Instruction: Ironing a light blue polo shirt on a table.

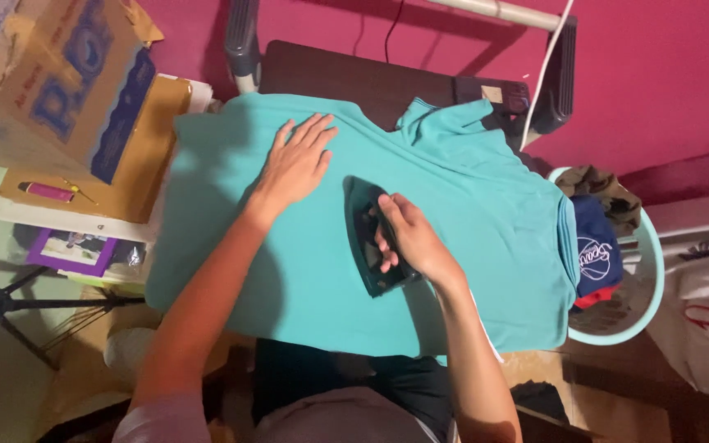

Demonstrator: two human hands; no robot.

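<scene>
Ironing a turquoise cotton shirt [469,221].
Our right hand [408,238] is clamped on the dark teal iron's [371,246] handle; our left hand [297,160] lies flat, fingers apart, on the cloth.

Dark ironing board [346,78] — teal shirt [486,246] spread flat, iron [369,246] atop.

Under the turquoise shirt [469,221], the ironing surface is almost wholly covered. The right hand [410,238] hides the iron [371,246] handle. Beside the shirt, the laundry basket [654,271] conceals its lower clothes.
</scene>
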